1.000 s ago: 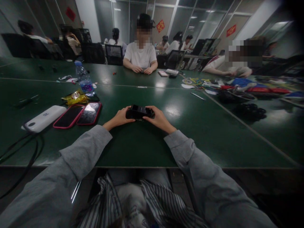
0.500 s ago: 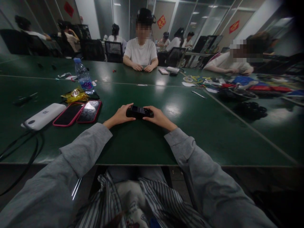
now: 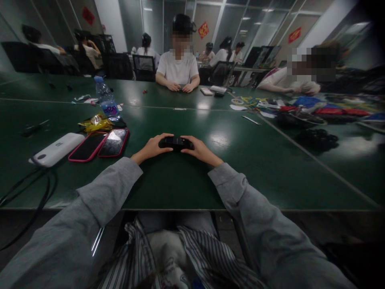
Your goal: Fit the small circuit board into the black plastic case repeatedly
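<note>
Rolled slightly since the earlier frame, the black device (image 3: 177, 143) shows less of its top, and the left hand (image 3: 153, 147) reaches a little further over its far edge. Fingers (image 3: 166, 150) of that hand pinch one end; those of the right hand (image 3: 200, 149) pinch the other, so the device sits between them, on or just above the green surface (image 3: 180, 188); contact beneath is hidden. By its look, the step in hand is turning the device about, and the next move calls for one end held firm while the other hand's fingers adjust. Pale marks on its face are too small to read.

Left of the fingers, past two red-edged phones (image 3: 113, 143), a white block (image 3: 64, 142) carries dark figures, seemingly "10" turned over. Beyond and left of the fingers, a bottle (image 3: 106, 98) has purple letters, perhaps ending "en"; print on the yellow packet (image 3: 94, 123) is illegible. Far beyond the fingers, a red wall hanging (image 3: 203, 30) bears gold markings, unreadable.
</note>
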Tool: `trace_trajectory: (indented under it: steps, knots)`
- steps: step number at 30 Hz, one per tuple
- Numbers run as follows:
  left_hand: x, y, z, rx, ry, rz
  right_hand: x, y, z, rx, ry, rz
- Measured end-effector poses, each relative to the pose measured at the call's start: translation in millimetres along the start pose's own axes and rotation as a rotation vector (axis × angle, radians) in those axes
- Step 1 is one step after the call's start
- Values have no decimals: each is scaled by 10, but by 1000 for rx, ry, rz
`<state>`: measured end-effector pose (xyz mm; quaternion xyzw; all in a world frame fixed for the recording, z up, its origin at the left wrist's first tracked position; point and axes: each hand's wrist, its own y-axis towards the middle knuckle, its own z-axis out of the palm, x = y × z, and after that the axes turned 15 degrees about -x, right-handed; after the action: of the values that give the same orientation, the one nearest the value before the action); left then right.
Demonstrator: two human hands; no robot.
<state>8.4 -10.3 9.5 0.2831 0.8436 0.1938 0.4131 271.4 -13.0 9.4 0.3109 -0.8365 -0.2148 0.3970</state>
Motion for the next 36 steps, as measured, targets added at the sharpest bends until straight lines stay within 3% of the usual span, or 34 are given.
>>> trace_trajectory:
  steps: [12,18,23,28,30,36]
  knots:
    - [16,-12,12,23,-34,-85,30,-13,17,-24,-3,7]
    - [131,-16,57,21,-92,-156,28,-34,10,-84,159,143]
    - [101,-14,27,56,-67,-168,11,85,-183,-216,241,231]
    - [76,-16,-3,70,-78,-146,-256,117,-507,-553,31,366]
    - [88,-16,0,67,-74,-150,-438,69,-615,-632,-118,395]
    - [140,-12,24,54,-66,-141,-835,-83,-707,-594,-389,449]
